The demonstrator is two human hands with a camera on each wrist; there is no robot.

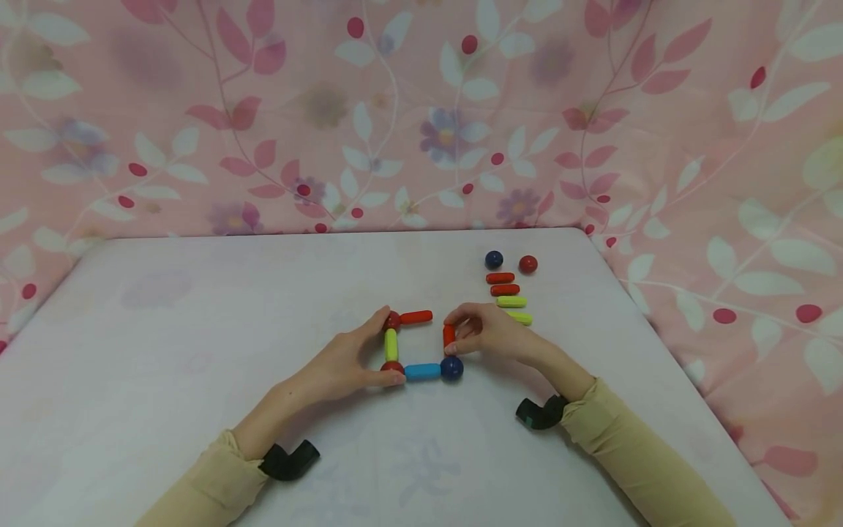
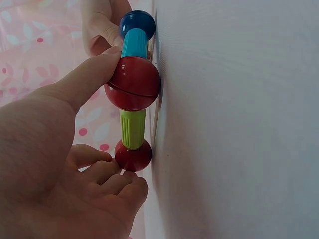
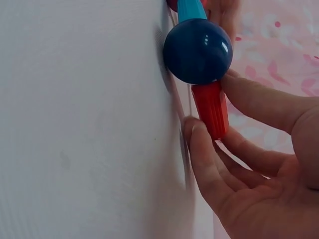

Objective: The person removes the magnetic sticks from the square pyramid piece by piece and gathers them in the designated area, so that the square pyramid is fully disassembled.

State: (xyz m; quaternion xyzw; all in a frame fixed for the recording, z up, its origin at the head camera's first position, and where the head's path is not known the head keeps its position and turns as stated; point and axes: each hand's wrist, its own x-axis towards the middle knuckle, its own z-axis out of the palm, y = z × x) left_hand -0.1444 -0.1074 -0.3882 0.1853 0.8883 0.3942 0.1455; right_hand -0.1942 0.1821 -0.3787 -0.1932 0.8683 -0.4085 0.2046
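Observation:
A partly joined frame of balls and sticks lies on the table. Its left side is a yellow-green stick between a far red ball and a near red ball. My left hand holds this side, thumb on the near ball and fingers at the far one. From the far ball a red stick points right. A blue stick links the near ball to a dark blue ball. My right hand pinches another red stick, whose end meets the dark blue ball.
Beyond my right hand lie two loose red sticks and two yellow-green sticks. A loose dark blue ball and a red ball sit behind them. A pink floral cloth hangs past the white table's far edge.

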